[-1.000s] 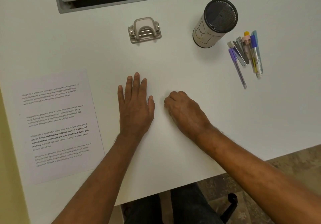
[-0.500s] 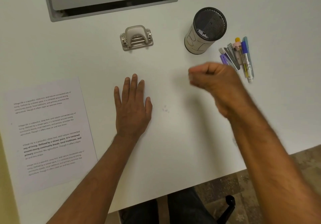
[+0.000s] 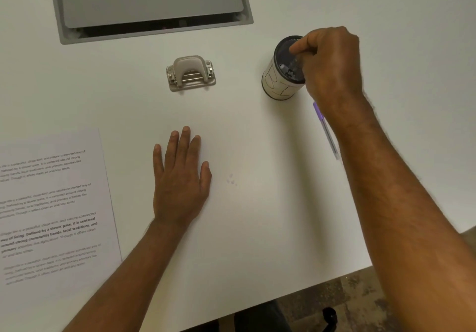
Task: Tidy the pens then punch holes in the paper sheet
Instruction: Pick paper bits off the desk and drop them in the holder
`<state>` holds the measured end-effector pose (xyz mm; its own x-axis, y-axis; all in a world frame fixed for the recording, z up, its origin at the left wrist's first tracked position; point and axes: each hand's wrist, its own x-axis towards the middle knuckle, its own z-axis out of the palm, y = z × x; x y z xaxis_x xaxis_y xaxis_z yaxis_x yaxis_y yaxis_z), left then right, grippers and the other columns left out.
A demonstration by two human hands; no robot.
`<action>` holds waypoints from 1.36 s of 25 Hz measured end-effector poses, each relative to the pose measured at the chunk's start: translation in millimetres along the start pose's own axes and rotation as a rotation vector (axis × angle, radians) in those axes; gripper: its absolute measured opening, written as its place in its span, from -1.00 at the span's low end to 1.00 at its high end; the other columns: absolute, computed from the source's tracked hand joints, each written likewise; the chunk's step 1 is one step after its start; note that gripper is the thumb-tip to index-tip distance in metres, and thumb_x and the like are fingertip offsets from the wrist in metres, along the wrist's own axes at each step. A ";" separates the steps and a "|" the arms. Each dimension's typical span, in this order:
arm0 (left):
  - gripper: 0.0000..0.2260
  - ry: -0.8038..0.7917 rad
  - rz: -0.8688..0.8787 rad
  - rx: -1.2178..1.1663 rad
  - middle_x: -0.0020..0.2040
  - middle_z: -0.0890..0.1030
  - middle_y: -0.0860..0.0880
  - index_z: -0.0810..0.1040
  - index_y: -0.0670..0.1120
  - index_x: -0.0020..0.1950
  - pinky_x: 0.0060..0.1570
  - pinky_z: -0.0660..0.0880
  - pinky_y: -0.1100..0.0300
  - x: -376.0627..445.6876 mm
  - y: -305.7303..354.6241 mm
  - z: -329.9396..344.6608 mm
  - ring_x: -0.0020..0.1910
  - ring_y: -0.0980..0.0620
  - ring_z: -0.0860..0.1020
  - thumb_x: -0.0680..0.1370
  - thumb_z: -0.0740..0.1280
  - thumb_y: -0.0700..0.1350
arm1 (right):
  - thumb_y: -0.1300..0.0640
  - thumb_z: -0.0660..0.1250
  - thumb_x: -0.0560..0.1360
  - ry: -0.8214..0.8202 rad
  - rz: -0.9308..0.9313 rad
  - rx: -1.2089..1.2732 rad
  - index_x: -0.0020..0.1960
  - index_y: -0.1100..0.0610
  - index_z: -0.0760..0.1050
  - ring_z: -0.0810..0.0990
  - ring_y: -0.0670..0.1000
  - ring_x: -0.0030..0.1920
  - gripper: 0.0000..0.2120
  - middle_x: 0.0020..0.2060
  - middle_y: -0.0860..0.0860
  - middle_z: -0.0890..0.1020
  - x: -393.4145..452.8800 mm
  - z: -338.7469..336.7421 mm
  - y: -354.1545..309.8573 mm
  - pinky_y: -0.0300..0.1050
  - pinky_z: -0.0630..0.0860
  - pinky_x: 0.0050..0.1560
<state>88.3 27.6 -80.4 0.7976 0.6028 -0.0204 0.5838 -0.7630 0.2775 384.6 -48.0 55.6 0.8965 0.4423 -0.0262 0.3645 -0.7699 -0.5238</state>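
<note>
My right hand hovers over the mouth of the black-rimmed pen cup, thumb and fingertips pinched together above the opening; I see nothing clearly between them. A purple pen lies just below the cup, partly under my right forearm, which hides the other pens. Flat on the white table, palm down with fingers spread, rests my left hand, holding nothing. The beige hole punch stands behind it. The printed paper sheet lies at the left edge.
A grey cable hatch is set into the table at the back. A few tiny specks lie right of my left hand. The table's front edge runs diagonally at lower right, with floor and a chair part beyond.
My right hand lifted from the table beside the left hand, closed into a fist, and moved up and right to the cup's mouth. The left hand stayed flat.
</note>
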 end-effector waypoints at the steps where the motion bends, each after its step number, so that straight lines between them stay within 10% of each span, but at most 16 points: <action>1: -0.47 0.000 0.000 -0.003 0.70 0.18 -0.13 0.23 -0.12 0.66 0.65 0.01 -0.26 0.3 0.8 -0.2 0.70 -0.13 0.10 0.70 0.06 0.04 | 0.30 0.34 0.59 -0.002 -0.014 -0.029 0.12 0.08 0.74 0.69 -0.01 0.10 -0.75 0.10 0.04 0.74 2.0 -0.8 0.6 -0.21 0.61 0.19; 16: -0.47 -0.006 -0.002 0.004 0.70 0.17 -0.11 0.24 -0.11 0.66 0.65 0.02 -0.26 0.9 0.5 0.8 0.70 -0.12 0.10 0.70 0.05 0.05 | 0.29 0.28 0.58 0.083 -0.118 -0.092 0.17 0.09 0.63 0.63 0.01 0.13 -0.75 0.17 0.05 0.62 -19.2 -9.5 -10.1 -0.04 0.60 0.17; 23: -0.48 -0.005 -0.006 -0.007 0.70 0.17 -0.10 0.26 -0.10 0.65 0.65 0.01 -0.25 2.4 1.9 -0.9 0.70 -0.11 0.10 0.70 0.10 0.03 | 0.31 0.31 0.56 0.226 -0.222 0.275 0.08 0.18 0.63 0.57 -0.07 -0.05 -0.83 0.00 -0.03 0.57 -114.0 22.3 1.6 -0.03 0.62 0.03; 28: -0.48 0.004 -0.005 0.007 0.70 0.17 -0.10 0.24 -0.09 0.66 0.65 0.02 -0.25 1.9 1.2 0.4 0.70 -0.11 0.11 0.70 0.11 0.04 | 0.17 0.36 0.64 -0.108 -0.078 0.081 0.41 0.14 0.54 0.49 0.06 0.35 -0.65 0.32 0.08 0.57 -241.6 83.5 37.5 0.07 0.51 0.36; 34: -0.48 0.024 -0.002 0.031 0.70 0.18 -0.10 0.23 -0.07 0.66 0.65 0.02 -0.24 1.9 -3.0 7.7 0.70 -0.11 0.12 0.71 0.12 0.06 | -0.30 -0.08 0.70 -0.286 -0.085 -0.319 0.70 0.17 -0.08 -0.14 0.17 0.69 -0.24 0.70 0.13 -0.07 -287.0 123.4 43.6 0.18 -0.03 0.68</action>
<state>89.2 29.3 -88.7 0.7926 0.6098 0.0019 0.5903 -0.7681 0.2479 112.2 -151.7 -64.8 0.7706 0.5852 -0.2523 0.5337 -0.8090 -0.2461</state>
